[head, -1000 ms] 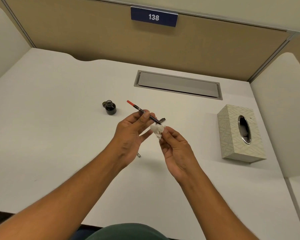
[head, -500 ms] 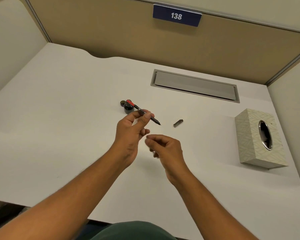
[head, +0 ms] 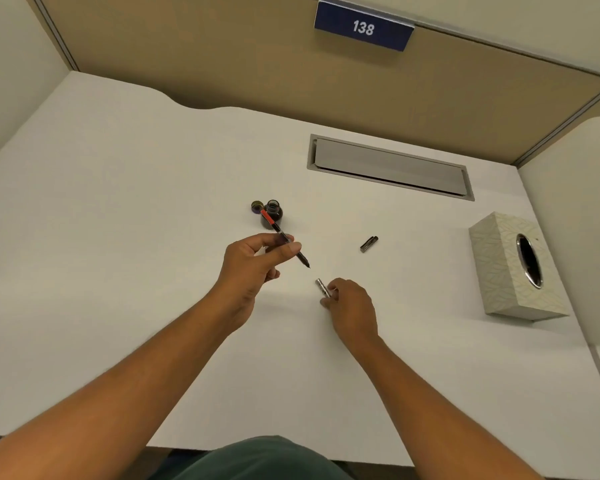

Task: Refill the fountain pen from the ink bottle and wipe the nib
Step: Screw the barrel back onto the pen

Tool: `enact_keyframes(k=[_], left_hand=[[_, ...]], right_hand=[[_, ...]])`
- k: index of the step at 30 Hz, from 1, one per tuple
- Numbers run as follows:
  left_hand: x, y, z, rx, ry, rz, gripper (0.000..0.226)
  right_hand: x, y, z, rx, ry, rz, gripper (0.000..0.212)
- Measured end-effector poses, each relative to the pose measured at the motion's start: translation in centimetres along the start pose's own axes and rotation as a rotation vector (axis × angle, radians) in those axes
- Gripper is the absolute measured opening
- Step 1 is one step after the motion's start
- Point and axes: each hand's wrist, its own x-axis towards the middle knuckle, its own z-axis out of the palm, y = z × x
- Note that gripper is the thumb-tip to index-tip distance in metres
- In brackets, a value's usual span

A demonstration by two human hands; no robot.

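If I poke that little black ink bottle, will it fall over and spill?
Maybe. The ink bottle looks squat and round, so a soft poke would probably just slide it. But it stands open, its lid beside it, so a hard bump could spill ink. It looks like glass, so it could likely break.

The left hand (head: 253,268) pinches the pen (head: 284,237), nib pointing toward the right hand (head: 352,306), which grips a silver barrel (head: 322,287). Beyond the pen's red end stand the open bottle (head: 272,218) and its lid (head: 257,206).
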Motion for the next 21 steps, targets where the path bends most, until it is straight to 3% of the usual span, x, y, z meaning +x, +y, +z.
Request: enact_keyframes(k=[2, 5, 10, 14, 21], left_hand=[[0.4, 0.0, -0.9, 0.01, -0.025, -0.022, 0.01], [1.0, 0.3, -2.2, 0.048, -0.073, -0.025, 0.013], [1.7, 0.9, -3.9, 0.208, -0.121, 0.079, 0.012], [2.0, 1.1, -4.8, 0.376, -0.129, 0.15, 0.014], [2.1, 1.7, -5.0, 0.556, -0.176, 0.263, 0.008]], right_hand=[[0.2, -0.3, 0.0, 0.018, -0.005, 0.015, 0.016], [0.1, -1.7, -0.9, 0.24, 0.023, 0.032, 0.014], [-1.0, -5.8, -5.3, 0.553, 0.133, -0.124, 0.024], [-1.7, -8.1, -9.2, 0.448, 0.235, -0.315, 0.027], [-1.2, -9.8, -12.8, 0.13, 0.342, -0.495, 0.023]])
